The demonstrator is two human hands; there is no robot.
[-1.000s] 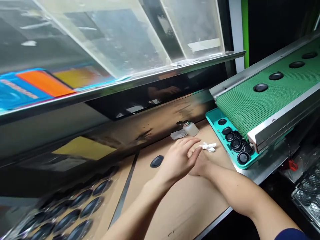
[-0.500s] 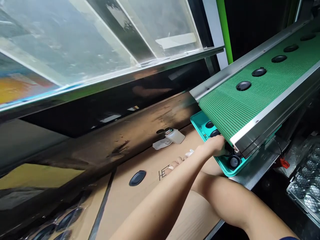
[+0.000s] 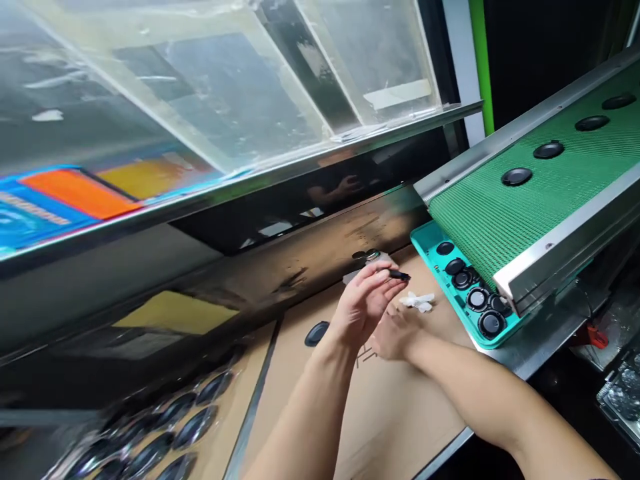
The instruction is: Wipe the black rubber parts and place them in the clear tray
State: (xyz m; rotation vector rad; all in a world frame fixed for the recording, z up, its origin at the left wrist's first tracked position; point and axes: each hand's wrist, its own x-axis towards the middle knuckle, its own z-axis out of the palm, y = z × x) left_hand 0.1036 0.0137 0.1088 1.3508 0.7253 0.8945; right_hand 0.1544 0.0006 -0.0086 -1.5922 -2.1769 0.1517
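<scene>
Now our left hand (image 3: 363,308) pinches a small black part (image 3: 399,275) taken from the teal tray (image 3: 423,241), while our right hand (image 3: 397,335) stays half open near white scraps (image 3: 417,301).

Your left hand (image 3: 363,310) pinches a small black piece (image 3: 399,275) between thumb and fingertips above a cardboard-covered table (image 3: 400,427), while your right hand (image 3: 397,335), fingers loose, sits just below it. A white scrap (image 3: 417,301) lies beside your hands, near a teal tray (image 3: 480,327) of round black parts (image 3: 491,324) under a green mesh conveyor belt (image 3: 530,220) carrying black discs (image 3: 517,177). A white bottle (image 3: 383,258) stands partly hidden behind your left hand; a black oval piece (image 3: 317,333) lies on the table, left of your hands.
</scene>
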